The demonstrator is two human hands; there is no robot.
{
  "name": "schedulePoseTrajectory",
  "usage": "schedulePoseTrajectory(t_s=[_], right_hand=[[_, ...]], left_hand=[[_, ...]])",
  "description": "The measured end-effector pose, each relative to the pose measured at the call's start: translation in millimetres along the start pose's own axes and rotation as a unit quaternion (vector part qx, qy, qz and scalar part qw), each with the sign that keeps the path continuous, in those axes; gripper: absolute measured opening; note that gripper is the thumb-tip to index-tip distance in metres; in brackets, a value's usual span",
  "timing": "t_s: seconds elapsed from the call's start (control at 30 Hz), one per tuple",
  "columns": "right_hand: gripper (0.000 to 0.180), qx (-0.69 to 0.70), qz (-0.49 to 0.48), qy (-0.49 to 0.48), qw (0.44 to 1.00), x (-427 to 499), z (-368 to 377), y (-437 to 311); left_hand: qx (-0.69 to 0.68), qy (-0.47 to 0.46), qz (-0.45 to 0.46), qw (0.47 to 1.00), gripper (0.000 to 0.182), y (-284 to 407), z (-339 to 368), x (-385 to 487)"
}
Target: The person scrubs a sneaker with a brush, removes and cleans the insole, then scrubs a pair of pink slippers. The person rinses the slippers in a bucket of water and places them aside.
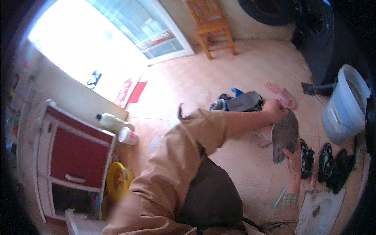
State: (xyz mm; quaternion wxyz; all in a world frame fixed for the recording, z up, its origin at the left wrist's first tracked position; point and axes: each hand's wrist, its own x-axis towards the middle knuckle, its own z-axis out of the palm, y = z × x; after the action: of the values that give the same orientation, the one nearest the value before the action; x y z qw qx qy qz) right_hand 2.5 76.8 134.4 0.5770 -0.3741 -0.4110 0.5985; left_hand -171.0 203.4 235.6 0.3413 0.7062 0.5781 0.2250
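Note:
A grey shoe insole (pixel 285 136) is held between my two hands, to the right of my body. My left hand (pixel 276 109) grips its upper end, and my right hand (pixel 291 157) holds the lower part with the thumb on its face. Beyond my left forearm lie a dark shoe sole (pixel 246 101) and a grey and blue sneaker (pixel 219 102) on the tiled floor. A pink slipper (pixel 280 94) lies beside my left hand. Something pinkish (pixel 262 138) below my forearm is blurred.
A white bucket (pixel 337 117) stands at right, near several dark shoes (pixel 326 164). A wooden chair (pixel 212 26) is by the far wall. At left are a red-fronted cabinet (pixel 79 152), a yellow bucket (pixel 129 176), a large bottle (pixel 116 123) and a white tub (pixel 128 136).

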Motion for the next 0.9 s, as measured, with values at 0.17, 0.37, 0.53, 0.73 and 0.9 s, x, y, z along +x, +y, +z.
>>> schedulePoseTrajectory(t_s=[0.17, 0.37, 0.53, 0.73, 0.9], right_hand=[[0.063, 0.158, -0.012, 0.037, 0.987, 16.3, 4.2, 20.7], [0.039, 0.427, 0.034, 0.005, 0.903, 26.4, -15.0, 9.5], [0.054, 0.306, -0.006, -0.035, 0.951, 14.4, -19.8, -8.8], [0.057, -0.056, 0.013, 0.006, 0.998, 0.6, -1.1, -48.1], [0.051, -0.002, -0.009, -0.112, 0.994, -0.8, -5.4, -67.7]], left_hand=[[0.056, 0.132, -0.078, 0.987, 0.028, 16.8, -3.6, 34.5], [0.082, 0.024, -0.059, 0.995, 0.030, 134.5, -15.4, 3.3], [0.169, 0.056, -0.058, 0.982, 0.027, 143.8, -17.7, 2.3], [-0.045, 0.205, 0.034, 0.977, 0.016, 35.9, -1.2, -27.1], [-0.585, 0.066, -0.208, 0.781, 0.021, -38.6, 56.2, -121.9]])
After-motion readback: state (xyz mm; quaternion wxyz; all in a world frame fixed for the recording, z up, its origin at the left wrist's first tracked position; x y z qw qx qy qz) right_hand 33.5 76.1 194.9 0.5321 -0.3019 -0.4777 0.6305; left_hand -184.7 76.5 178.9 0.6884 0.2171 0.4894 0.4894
